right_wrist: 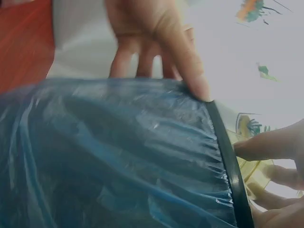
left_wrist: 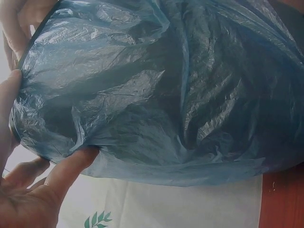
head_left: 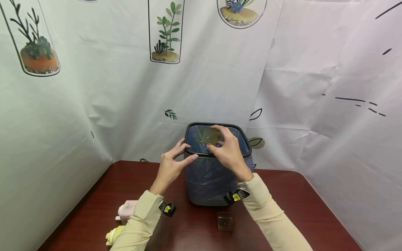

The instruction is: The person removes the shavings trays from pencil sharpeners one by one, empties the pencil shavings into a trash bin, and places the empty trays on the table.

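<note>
A trash can (head_left: 207, 177) lined with a blue plastic bag stands on the table, its black rim facing up. My left hand (head_left: 169, 165) grips the rim at the near left corner; in the left wrist view its thumb (left_wrist: 78, 164) presses the bag (left_wrist: 142, 104). Over the can's mouth, my right hand (head_left: 230, 150) pinches a see-through yellowish square plastic box (head_left: 208, 136) between thumb and fingers. The right wrist view shows this hand (right_wrist: 280, 185) just beyond the black rim (right_wrist: 230, 164), which partly hides the box.
A small clear box (head_left: 225, 221) sits on the dark red table (head_left: 282, 209) in front of the can. Left of it, a pink-and-white object (head_left: 127, 210) and a yellow one (head_left: 114, 234) lie partly behind my left sleeve. A white printed curtain (head_left: 125, 87) hangs behind.
</note>
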### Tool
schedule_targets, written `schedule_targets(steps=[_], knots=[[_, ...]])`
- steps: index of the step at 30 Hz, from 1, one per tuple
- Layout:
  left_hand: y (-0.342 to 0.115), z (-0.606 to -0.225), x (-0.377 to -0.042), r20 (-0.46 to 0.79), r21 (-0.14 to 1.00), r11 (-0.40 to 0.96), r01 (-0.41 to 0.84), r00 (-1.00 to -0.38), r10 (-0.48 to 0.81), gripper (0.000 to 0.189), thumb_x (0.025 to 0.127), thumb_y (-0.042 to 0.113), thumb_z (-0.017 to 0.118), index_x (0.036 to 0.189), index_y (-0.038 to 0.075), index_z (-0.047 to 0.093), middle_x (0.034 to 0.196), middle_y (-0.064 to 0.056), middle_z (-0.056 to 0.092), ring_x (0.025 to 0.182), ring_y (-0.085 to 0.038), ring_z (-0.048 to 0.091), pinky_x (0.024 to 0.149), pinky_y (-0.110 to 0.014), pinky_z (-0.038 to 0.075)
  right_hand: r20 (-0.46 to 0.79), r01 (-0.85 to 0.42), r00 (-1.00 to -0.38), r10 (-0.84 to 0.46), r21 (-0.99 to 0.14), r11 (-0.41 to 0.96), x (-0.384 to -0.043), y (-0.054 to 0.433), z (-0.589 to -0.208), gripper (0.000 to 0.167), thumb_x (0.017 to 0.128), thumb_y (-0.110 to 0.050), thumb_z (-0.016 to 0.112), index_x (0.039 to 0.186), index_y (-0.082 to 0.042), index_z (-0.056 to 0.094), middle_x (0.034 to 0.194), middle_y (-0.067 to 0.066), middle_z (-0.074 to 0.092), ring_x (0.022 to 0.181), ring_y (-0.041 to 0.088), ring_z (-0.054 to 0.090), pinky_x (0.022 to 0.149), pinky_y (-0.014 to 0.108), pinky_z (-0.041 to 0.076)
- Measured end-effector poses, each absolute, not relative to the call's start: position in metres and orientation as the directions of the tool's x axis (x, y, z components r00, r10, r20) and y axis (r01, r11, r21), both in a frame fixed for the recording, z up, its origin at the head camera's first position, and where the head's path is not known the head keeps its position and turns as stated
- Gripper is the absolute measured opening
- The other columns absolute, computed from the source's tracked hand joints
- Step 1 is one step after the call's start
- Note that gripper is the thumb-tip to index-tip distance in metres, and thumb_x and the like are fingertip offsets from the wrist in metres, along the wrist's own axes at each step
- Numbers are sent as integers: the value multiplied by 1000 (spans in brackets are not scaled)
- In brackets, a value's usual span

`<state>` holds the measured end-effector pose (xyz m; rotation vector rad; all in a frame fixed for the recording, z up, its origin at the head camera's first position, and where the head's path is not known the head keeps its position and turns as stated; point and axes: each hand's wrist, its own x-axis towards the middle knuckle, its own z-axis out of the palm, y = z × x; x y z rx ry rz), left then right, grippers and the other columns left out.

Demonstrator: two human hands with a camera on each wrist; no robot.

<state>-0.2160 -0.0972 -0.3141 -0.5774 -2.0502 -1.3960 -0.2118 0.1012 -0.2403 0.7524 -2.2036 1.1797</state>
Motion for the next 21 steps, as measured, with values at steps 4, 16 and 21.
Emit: schedule_targets(steps=[4, 16, 21], knots=[[-97, -314, -216, 670, 690, 349, 634, -742, 22, 38, 75, 43, 72, 108, 25, 66, 140, -4, 42, 116, -18, 53, 90, -45, 45, 616, -646, -756, -222, -648, 404, -213, 103, -239, 56, 76, -5, 71, 128, -7, 49, 117, 13, 51, 109, 27, 56, 83, 34, 50], [-97, -315, -217, 661, 698, 351, 625, -750, 23, 41, 75, 43, 71, 109, 21, 66, 140, 0, 42, 118, -16, 51, 92, -43, 44, 438, -494, -862, -255, -837, 235, -215, 112, -232, 57, 76, -17, 74, 128, -17, 51, 122, 5, 54, 105, 24, 60, 79, 40, 50], [-97, -315, -217, 669, 691, 349, 633, -743, 24, 42, 76, 42, 72, 110, 18, 66, 140, -1, 42, 120, -18, 50, 92, -44, 44, 356, -420, -888, -290, -885, 200, -216, 116, -230, 57, 77, -26, 74, 129, -19, 51, 122, 4, 55, 108, 22, 58, 84, 44, 47]])
